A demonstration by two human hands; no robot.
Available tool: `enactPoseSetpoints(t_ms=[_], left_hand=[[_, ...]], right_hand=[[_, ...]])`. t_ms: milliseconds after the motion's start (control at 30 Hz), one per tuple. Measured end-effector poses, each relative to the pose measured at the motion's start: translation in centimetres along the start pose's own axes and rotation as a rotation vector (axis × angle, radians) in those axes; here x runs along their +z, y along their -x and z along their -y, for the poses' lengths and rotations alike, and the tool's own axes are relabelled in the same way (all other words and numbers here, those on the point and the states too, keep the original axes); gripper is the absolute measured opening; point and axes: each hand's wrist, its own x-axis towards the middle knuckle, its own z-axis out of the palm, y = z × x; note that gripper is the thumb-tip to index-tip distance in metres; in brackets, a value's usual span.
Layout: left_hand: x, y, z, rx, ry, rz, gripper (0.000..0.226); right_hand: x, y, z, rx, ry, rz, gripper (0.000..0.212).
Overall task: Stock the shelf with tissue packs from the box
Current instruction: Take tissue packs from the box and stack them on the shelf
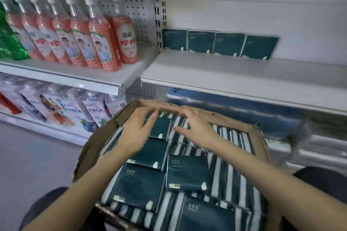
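At the far end of the cardboard box, the left hand and right hand are held spread open over a dark green tissue pack. Nothing seems gripped, though blur hides contact. The pack is judged light, soft and slick-wrapped, best taken by opposite edges.
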Motion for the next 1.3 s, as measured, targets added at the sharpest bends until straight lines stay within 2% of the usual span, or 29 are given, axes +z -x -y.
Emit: enactPoseSetpoints(t_ms=[67,200,400,533,700,767,833,1033,1300], left_hand=[[-0.6,2.0,1.6,-0.071,-0.027,0.013,0.036],[-0.8,4.6,4.1,-0.242,-0.018,0.065,0.049],[-0.9,5.0,6.7,-0.368,0.183,0.053,0.056],[-1.4,3.0,7.4,-0.433,0.287,0.057,0.056],[-0.9,1.0,8.6,-0.56,0.416,0.157,0.052],[-0.3,0.9,9.2,-0.601,0.443,0.167,0.04],[-0.3,0.9,8.9,-0.583,0.467,0.152,0.029],[-1.1,0.7,6.5,-0.29,0.28,0.097,0.043],[0.3,-0.8,0.7,-0.168,0.474,-0.041,0.038]], right_hand=[[1.9,0.3,0.7,0.043,0.038,0.084,0.052],[4.4,-0.5,1.4,0.187,-0.014,0.104,0.06],[6.7,-3.3,1.2,0.396,-0.232,0.05,0.072],[7.6,-4.2,1.2,0.519,-0.355,0.103,0.086],[8.7,-5.6,0.9,0.606,-0.428,0.054,0.077],[8.8,-5.9,1.1,0.627,-0.464,0.031,0.071],[8.7,-5.9,1.2,0.636,-0.526,-0.016,0.061],[7.2,-5.5,0.6,0.531,-0.794,-0.192,0.048],[0.9,-3.9,0.1,0.382,-0.879,-0.379,0.037]])
